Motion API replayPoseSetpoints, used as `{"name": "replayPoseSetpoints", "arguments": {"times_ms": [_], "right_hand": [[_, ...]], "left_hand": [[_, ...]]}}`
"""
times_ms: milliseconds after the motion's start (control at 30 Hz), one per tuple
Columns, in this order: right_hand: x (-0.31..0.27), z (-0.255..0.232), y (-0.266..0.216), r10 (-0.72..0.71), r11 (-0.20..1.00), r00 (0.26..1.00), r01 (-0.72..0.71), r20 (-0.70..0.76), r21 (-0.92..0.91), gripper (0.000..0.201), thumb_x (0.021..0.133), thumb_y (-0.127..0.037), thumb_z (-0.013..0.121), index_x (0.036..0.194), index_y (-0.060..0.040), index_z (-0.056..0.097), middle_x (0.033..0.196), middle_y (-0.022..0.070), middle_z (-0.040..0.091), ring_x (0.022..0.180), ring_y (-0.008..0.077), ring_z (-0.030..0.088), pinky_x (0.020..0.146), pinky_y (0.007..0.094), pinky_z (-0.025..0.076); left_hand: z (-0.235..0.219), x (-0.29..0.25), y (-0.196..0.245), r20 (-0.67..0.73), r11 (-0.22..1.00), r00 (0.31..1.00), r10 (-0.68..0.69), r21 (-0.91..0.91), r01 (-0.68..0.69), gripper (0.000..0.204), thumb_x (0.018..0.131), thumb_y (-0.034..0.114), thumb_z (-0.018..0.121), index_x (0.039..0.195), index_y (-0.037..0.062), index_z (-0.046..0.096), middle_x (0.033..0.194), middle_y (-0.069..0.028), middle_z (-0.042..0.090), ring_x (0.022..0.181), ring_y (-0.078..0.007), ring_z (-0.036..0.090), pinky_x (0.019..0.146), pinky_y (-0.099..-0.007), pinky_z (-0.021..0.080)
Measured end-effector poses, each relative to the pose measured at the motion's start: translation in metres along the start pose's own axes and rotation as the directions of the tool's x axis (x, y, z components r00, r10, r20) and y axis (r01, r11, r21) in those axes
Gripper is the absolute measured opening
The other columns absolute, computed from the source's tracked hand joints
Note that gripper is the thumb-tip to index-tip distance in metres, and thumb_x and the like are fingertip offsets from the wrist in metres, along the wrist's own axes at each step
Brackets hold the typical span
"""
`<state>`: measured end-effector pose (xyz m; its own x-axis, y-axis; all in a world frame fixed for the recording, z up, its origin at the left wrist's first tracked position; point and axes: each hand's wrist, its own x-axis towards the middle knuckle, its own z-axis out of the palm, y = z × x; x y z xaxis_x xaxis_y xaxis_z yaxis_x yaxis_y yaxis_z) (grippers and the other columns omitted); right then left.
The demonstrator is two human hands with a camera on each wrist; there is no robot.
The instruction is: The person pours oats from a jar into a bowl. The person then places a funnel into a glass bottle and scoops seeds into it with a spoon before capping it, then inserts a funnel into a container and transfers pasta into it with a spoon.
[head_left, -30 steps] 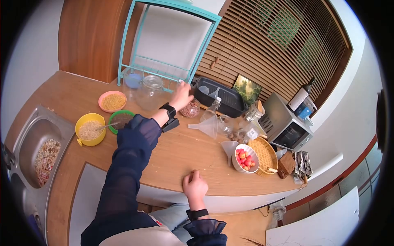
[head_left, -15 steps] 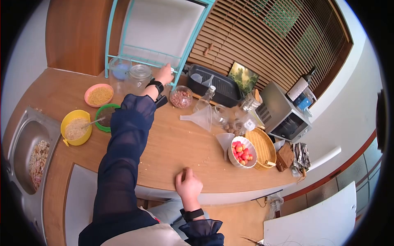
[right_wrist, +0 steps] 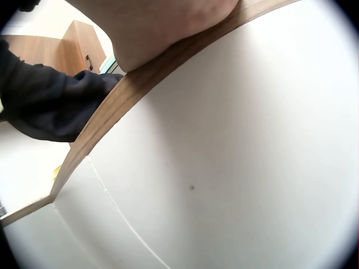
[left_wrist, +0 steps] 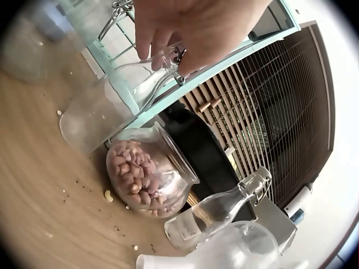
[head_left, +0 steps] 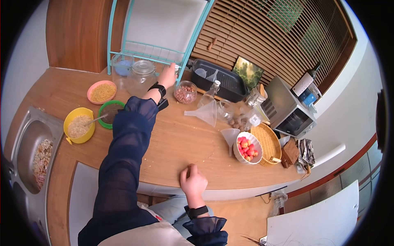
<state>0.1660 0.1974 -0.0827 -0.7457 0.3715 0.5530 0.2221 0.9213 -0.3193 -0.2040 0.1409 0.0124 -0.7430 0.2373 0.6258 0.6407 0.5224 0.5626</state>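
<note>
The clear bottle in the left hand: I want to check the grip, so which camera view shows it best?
The left wrist view: the clear bottle shows there from base to neck, where the left hand grips it. The head view shows only a bit beside that hand; the right wrist view, none.

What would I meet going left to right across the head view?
Sink → yellow bowl → green bowl → large lidded jar → left hand → jar of nuts → white fruit bowl → microwave.
</note>
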Motion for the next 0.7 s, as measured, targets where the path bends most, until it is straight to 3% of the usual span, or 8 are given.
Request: {"name": "replayPoseSetpoints", "arguments": {"times_ms": [167, 233, 433, 533, 600, 700], "right_hand": [[0.0, 0.001, -0.001, -0.025, 1.0, 0.999, 0.026, -0.043, 0.013, 0.009, 0.071, -0.017, 0.055, 0.073, -0.0082, 0.054, 0.057, 0.01, 0.055, 0.047, 0.028, 0.054, 0.042, 0.0377, 0.043], [0.0, 0.001, 0.0, -0.025, 1.0, 0.999, 0.025, -0.047, 0.011, 0.009, 0.071, -0.017, 0.055, 0.073, -0.0082, 0.055, 0.056, 0.01, 0.054, 0.046, 0.0279, 0.053, 0.041, 0.0377, 0.043], [0.0, -0.002, -0.003, 0.024, 1.0, 0.999, -0.024, -0.024, 0.014, 0.01, 0.072, -0.017, 0.054, 0.073, -0.0077, 0.056, 0.057, 0.0123, 0.056, 0.049, 0.0302, 0.055, 0.045, 0.0388, 0.043], [0.0, -0.001, -0.002, 0.031, 0.999, 0.999, -0.03, -0.032, 0.036, 0.01, 0.072, -0.017, 0.054, 0.073, -0.0075, 0.056, 0.057, 0.0128, 0.056, 0.05, 0.0309, 0.055, 0.045, 0.0393, 0.044], [-0.001, 0.002, 0.001, 0.013, 0.999, 0.999, -0.011, -0.053, 0.03, 0.01, 0.072, -0.017, 0.054, 0.071, -0.0076, 0.054, 0.056, 0.0117, 0.054, 0.048, 0.0299, 0.053, 0.043, 0.0388, 0.043], [-0.001, 0.0, 0.0, -0.005, 1.0, 0.997, 0.007, -0.076, 0.027, 0.011, 0.072, -0.017, 0.054, 0.068, -0.0075, 0.051, 0.055, 0.0107, 0.052, 0.045, 0.029, 0.052, 0.041, 0.0386, 0.042]], "left_hand": [[-0.004, -0.013, 0.009, 0.036, 0.998, 0.999, 0.005, 0.067, -0.008, 0.044, 0.072, 0.005, 0.058, 0.108, 0.0031, 0.033, 0.097, -0.0249, 0.052, 0.091, -0.0411, 0.05, 0.074, -0.0451, 0.041], [-0.004, -0.013, 0.009, 0.047, 0.993, 0.999, 0.024, 0.115, -0.029, 0.044, 0.073, 0.011, 0.058, 0.108, 0.0037, 0.033, 0.091, -0.0212, 0.055, 0.085, -0.0377, 0.054, 0.068, -0.0457, 0.044], [-0.013, -0.022, 0.014, 0.052, 0.998, 0.997, 0.048, 0.033, -0.05, 0.044, 0.072, 0.012, 0.06, 0.107, 0.0039, 0.035, 0.091, -0.0219, 0.056, 0.084, -0.0378, 0.054, 0.07, -0.044, 0.043], [-0.014, -0.032, 0.02, 0.109, 0.999, 0.994, -0.006, 0.041, 0.002, 0.044, 0.072, 0.012, 0.06, 0.107, 0.0052, 0.035, 0.091, -0.0209, 0.056, 0.084, -0.0376, 0.055, 0.069, -0.0438, 0.043], [-0.011, -0.039, 0.025, 0.028, 0.998, 0.998, 0.061, 0.018, -0.061, 0.044, 0.072, 0.012, 0.061, 0.107, 0.0062, 0.036, 0.087, -0.019, 0.057, 0.082, -0.0365, 0.055, 0.067, -0.0432, 0.044], [-0.022, -0.047, 0.041, 0.159, 1.0, 0.987, -0.002, -0.016, 0.005, 0.045, 0.074, 0.012, 0.06, 0.109, 0.0052, 0.034, 0.092, -0.0213, 0.056, 0.087, -0.0388, 0.053, 0.071, -0.0429, 0.042]]}}
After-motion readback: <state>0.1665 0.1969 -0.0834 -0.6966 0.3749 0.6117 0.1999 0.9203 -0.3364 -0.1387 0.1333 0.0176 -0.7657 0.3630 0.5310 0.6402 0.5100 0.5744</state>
